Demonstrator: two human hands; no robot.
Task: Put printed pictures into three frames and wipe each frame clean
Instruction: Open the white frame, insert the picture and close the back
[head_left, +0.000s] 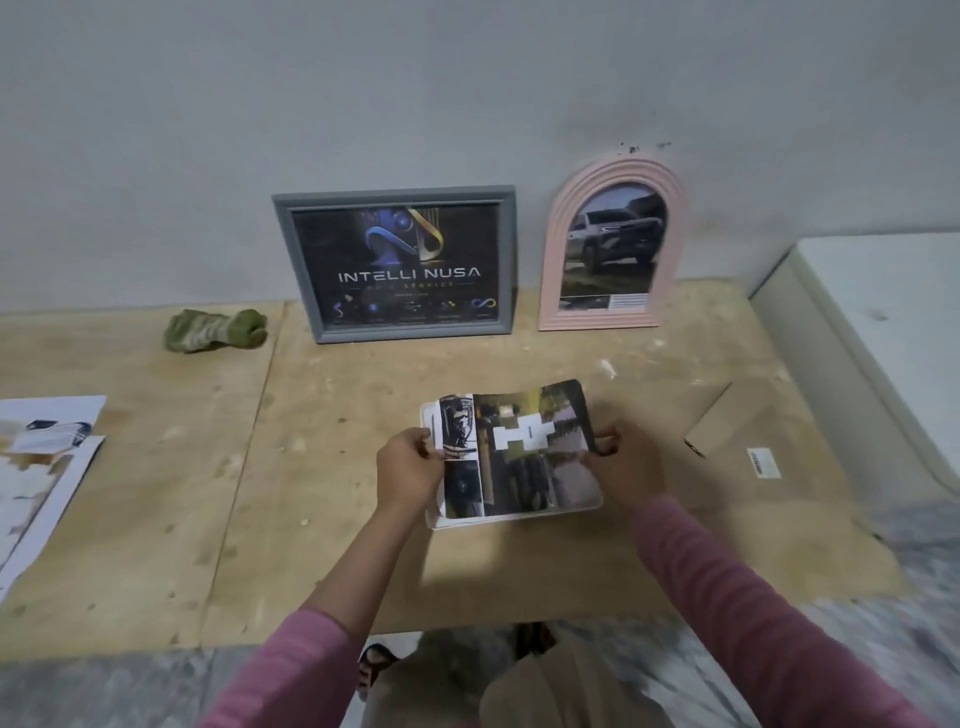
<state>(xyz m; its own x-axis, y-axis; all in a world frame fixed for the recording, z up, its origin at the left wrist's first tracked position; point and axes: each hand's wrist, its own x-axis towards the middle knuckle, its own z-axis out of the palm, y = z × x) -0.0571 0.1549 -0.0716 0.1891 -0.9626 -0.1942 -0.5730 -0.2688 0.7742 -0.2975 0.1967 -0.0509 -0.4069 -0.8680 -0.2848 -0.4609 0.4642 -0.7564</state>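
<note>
The person is working on the third frame, a white frame (514, 512) lying flat on the plywood board (234, 467), in front of the grey frame (397, 262). The left hand (410, 467) is pinching the left edge of a printed picture (519, 447) and the right hand (621, 460) is pinching its curling right edge, thumb and fingers curled round the paper. Both seem to be holding the print stretched over the white frame so it can be lined up and pressed flat; the paper is bowing upward, so it is likely not yet seated.

The grey frame is leaning upright against the wall (467, 93), already filled with a dark poster. Just right of it, a pink arched frame (610, 244) is leaning the same way, holding a car picture; both are probably parked there as finished. Left of the grey frame, a crumpled green cloth (215, 330) is lying within reach for wiping. Further left and nearer the person, spare printed sheets (41, 457) are overlapping the board's edge. Right of the white frame, a small cardboard box (709, 421) is lying on the board, with a white cabinet (883, 338) beyond it. Marbled floor tiles (909, 597) are showing around the board
</note>
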